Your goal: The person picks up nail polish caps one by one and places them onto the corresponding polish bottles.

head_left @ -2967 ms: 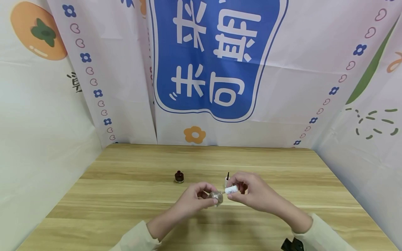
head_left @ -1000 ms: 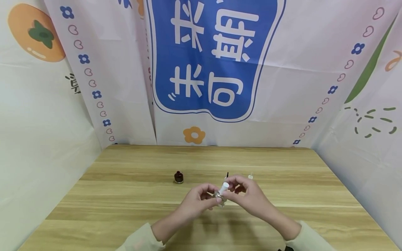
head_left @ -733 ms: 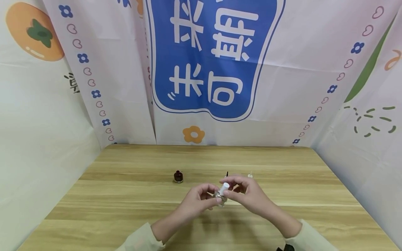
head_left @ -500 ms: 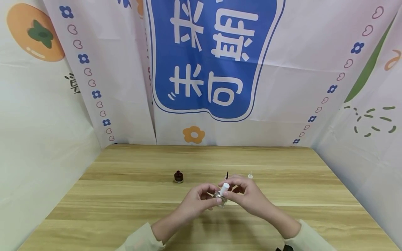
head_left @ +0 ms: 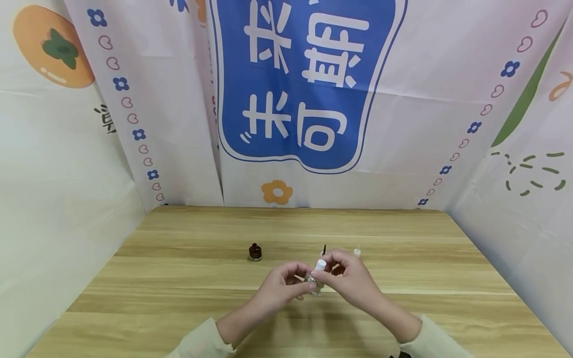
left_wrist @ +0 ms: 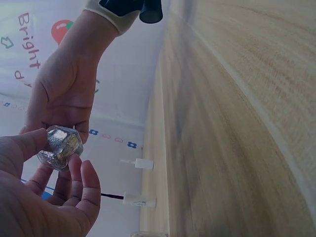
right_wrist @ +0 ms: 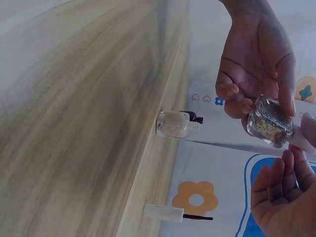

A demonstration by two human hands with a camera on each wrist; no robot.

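Note:
In the head view my left hand (head_left: 282, 286) holds a small glass nail polish bottle (head_left: 316, 288) between thumb and fingers, above the table. Silvery-gold glitter shows through its faceted glass (left_wrist: 61, 146) in the left wrist view. A white cap (head_left: 321, 265) stands on the bottle's neck, tilted slightly to the right. My right hand (head_left: 351, 281) pinches this cap with thumb and index finger, the other fingers curled beside it. From the right wrist view, the cap (right_wrist: 302, 140) meets the neck of the bottle (right_wrist: 269, 121).
A dark red nail polish bottle (head_left: 255, 252) without a cap stands on the wooden table (head_left: 179, 298), left of the hands. Behind it in the right wrist view is a clear open bottle (right_wrist: 172, 124). Two white caps stand brush-up: one with a black brush (left_wrist: 139, 199), one with a pale brush (left_wrist: 144, 163).
Three seconds ago the right hand held the cap sideways at the bottle's mouth; now it sits upright on the neck. Since then the right thumb has shifted left around the cap.

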